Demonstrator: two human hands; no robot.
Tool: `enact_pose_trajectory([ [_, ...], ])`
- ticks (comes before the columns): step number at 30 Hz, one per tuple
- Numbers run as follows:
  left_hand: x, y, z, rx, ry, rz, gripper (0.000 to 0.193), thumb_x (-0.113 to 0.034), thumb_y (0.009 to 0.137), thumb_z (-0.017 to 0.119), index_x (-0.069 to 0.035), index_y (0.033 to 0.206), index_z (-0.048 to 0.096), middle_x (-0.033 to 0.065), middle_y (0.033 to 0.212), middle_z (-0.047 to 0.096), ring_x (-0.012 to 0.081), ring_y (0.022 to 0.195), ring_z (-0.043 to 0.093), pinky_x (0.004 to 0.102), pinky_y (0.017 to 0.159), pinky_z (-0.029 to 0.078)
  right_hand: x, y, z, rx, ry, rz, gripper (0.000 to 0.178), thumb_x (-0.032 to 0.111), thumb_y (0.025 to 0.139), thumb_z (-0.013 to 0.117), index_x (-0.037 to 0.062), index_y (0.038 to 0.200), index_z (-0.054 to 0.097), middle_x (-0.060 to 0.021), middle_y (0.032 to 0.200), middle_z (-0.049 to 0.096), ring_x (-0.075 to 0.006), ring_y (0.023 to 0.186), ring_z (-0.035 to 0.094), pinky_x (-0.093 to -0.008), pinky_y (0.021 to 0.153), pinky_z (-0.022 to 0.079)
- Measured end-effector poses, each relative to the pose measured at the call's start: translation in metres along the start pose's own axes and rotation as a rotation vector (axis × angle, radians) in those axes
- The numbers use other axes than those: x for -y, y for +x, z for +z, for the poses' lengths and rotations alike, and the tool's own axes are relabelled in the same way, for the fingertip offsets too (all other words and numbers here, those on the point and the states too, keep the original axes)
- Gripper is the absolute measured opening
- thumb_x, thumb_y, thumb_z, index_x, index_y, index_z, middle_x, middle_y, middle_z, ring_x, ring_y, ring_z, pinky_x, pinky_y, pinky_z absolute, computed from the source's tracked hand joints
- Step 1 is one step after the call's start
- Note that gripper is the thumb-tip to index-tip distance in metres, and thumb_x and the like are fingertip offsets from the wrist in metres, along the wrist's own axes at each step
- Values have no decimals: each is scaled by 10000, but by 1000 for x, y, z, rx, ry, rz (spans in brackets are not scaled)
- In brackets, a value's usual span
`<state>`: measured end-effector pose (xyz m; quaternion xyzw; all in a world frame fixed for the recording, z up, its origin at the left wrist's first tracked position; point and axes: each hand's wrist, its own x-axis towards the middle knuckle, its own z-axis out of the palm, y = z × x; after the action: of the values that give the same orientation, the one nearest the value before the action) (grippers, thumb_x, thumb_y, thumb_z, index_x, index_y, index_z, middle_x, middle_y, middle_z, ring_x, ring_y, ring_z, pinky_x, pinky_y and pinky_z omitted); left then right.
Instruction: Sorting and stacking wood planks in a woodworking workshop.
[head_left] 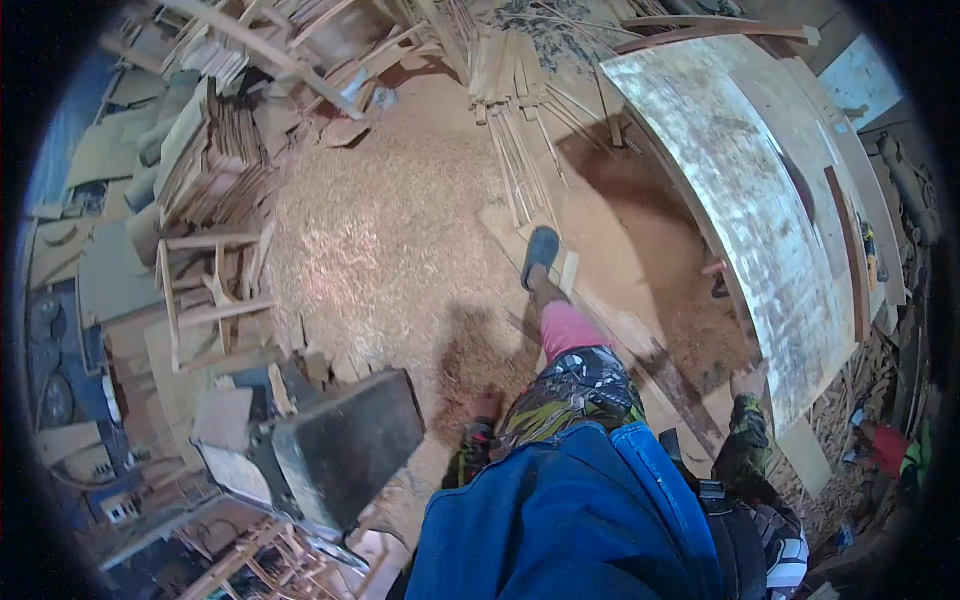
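While the person (570, 510) stands with one leg forward, a grey clog (541, 250) on that foot, the right hand (748, 381) hangs just beside the left edge of the big pale desk (750, 180), close to its near corner. From where I stand, I can't tell whether it touches that edge, how far open it is or whether it has hold of anything. The left hand (487, 404) is low on the person's other side, over the shavings-strewn floor (370, 240), between the patterned shorts (570, 395) and a dark box (350, 445). It sits in shadow, so how far it is open and what, if anything, it has hold of, I can't make out either.

The desk stretches away on the person's right, its top scuffed and whitish along the left edge and browner toward the right. A dark strip of wood (848, 255) lies along its right edge, with a yellow and black tool (870, 255) just beyond. Something red (714, 268) pokes out by the left edge, ahead of the right hand. Well ahead, thin wooden strips (518, 170) lie together on the floor, left of the desk. Over to the left stand a wooden frame (225, 312) and a stack of boards (212, 165)
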<state>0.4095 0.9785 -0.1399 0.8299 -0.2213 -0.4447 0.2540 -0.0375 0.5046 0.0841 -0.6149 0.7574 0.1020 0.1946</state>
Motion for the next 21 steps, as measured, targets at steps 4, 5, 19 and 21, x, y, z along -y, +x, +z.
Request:
enact_pose_trajectory([
  [4, -34, 63, -52, 175, 135, 194, 598, -486, 864, 638, -91, 1306, 565, 150, 945, 709, 321, 952, 671, 454, 815, 532, 25, 14, 8, 42, -146, 132, 769, 304, 824, 645, -25, 1444, 331, -245, 1460, 382, -351, 1340, 391, -378, 1164, 237],
  [5, -37, 73, -84, 158, 303, 75, 578, -487, 888, 601, -98, 1314, 560, 162, 1022, 698, 318, 995, 662, 458, 832, 530, 41, 23, 11, 157, -177, -12, 729, 350, 831, 634, -5, 1413, 377, -237, 1414, 425, -354, 1290, 427, -388, 1123, 279],
  [19, -259, 392, -380, -443, 128, 368, 410, -273, 904, 608, -15, 1222, 595, 107, 941, 692, 200, 741, 658, 309, 634, 528, 532, 58, -29, 649, 431, -549, 537, 283, 911, 605, 83, 1399, 501, -218, 1177, 658, -265, 1074, 637, -358, 948, 480],
  [21, -271, 418, -357, -288, 302, 496, 403, -296, 907, 599, -18, 1199, 611, 127, 949, 693, 230, 776, 665, 341, 685, 532, 546, 62, -27, 675, 398, -518, 537, 296, 913, 603, 90, 1398, 503, -215, 1159, 664, -273, 1052, 648, -366, 932, 490],
])
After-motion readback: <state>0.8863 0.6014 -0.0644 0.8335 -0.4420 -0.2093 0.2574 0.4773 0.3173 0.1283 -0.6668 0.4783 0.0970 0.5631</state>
